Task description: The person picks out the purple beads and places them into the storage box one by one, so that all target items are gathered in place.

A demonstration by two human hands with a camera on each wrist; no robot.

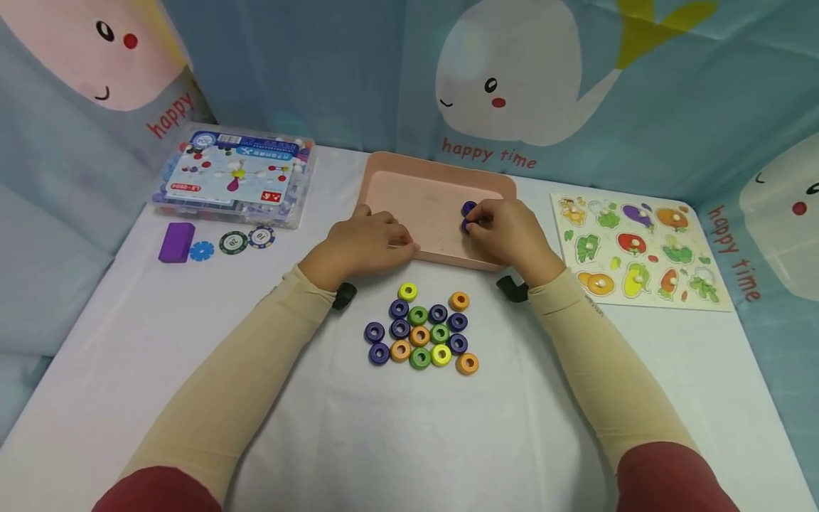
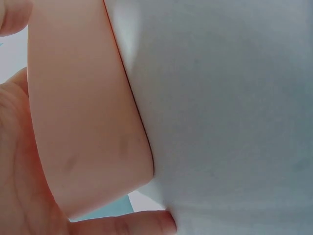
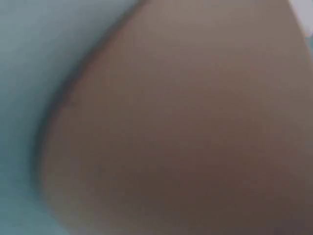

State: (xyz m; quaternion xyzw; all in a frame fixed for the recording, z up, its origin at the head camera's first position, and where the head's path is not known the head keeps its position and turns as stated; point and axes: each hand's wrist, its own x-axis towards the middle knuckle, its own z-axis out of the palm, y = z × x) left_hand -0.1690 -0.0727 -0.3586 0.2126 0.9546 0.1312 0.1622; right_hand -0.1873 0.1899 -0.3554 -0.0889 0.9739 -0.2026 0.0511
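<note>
My left hand (image 1: 366, 242) grips the near left corner of a pink tray (image 1: 409, 199), fingers over its near rim. In the left wrist view, one straight finger (image 2: 124, 224) lies past the corner of the tray's outer wall (image 2: 93, 122). Inside the tray at the right, my right hand (image 1: 512, 231) pinches a dark purple ring bead (image 1: 465, 225), mostly covered by the fingertips. Another purple ring bead (image 1: 469, 208) sits just behind it. The right wrist view is blurred and filled by the tray wall (image 3: 186, 122).
Several ring beads in purple, green, orange and yellow, such as a green one (image 1: 420, 358), lie in front of the tray. A clear box of small parts (image 1: 233, 174), a purple block (image 1: 175, 242) and chips (image 1: 233, 242) stand left. A vegetable puzzle board (image 1: 640, 249) lies right.
</note>
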